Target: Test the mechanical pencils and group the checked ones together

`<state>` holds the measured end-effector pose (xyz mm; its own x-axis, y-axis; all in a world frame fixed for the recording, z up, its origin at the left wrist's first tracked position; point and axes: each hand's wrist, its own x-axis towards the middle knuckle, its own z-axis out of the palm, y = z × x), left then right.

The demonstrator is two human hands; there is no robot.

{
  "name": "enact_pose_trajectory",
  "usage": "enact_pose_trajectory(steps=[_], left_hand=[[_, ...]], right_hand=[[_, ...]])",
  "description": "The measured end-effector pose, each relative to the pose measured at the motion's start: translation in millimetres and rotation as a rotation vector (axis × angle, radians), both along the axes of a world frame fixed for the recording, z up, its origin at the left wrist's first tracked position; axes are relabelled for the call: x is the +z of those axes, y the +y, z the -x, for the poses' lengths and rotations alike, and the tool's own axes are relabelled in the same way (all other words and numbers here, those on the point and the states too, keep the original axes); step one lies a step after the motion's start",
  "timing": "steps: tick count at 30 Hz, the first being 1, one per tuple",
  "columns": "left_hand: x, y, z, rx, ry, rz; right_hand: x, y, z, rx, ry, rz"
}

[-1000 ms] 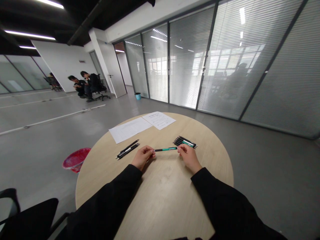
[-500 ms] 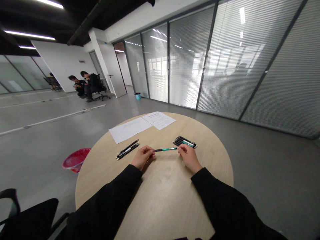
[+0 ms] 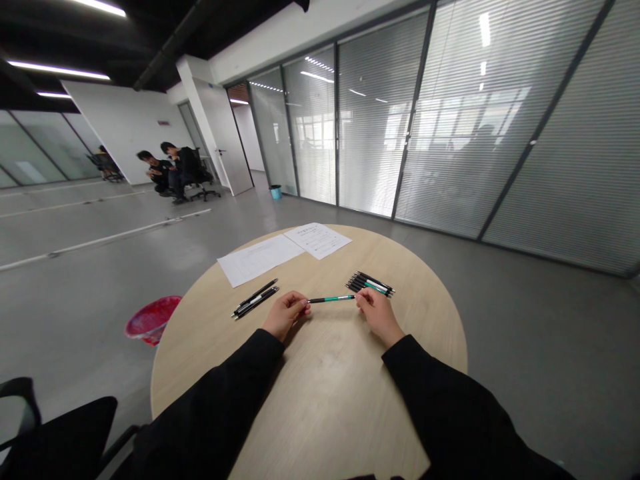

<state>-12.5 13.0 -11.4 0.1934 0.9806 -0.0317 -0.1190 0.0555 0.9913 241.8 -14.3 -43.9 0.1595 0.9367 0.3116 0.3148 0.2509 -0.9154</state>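
A slim green and black pen (image 3: 331,299) lies level between my two hands, just over the tabletop. My left hand (image 3: 287,315) pinches its dark end between thumb and fingers. At the other end, my right hand (image 3: 377,315) is closed on the pen's tip. Left of my left hand is a small group of black pens (image 3: 255,301), lying slantwise on the table. Several more pens (image 3: 369,283), black with some green, lie side by side just behind my right hand, which partly covers them.
The round wooden table (image 3: 325,400) carries two printed paper sheets (image 3: 263,258) near its far edge. A red basin (image 3: 150,321) stands on the floor to the left, and a black chair (image 3: 70,427) is at the lower left. Two seated people (image 3: 180,167) are in the background.
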Motion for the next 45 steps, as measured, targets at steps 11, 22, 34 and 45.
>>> enact_pose_trajectory(steps=[11, 22, 34, 45], left_hand=[[2.6, -1.3, -1.1, 0.007, 0.013, -0.007], [3.4, -1.5, -1.1, 0.005, 0.015, -0.004], [1.7, -1.2, -0.6, 0.014, 0.009, 0.004], [0.2, -0.8, 0.0, 0.014, 0.021, 0.001]], right_hand=[[-1.1, 0.5, -0.2, -0.008, -0.038, -0.013], [-2.4, 0.8, -0.7, 0.007, -0.041, -0.015], [3.1, -2.4, 1.1, 0.005, -0.047, -0.017], [2.2, -1.8, 0.8, 0.006, -0.072, -0.029]])
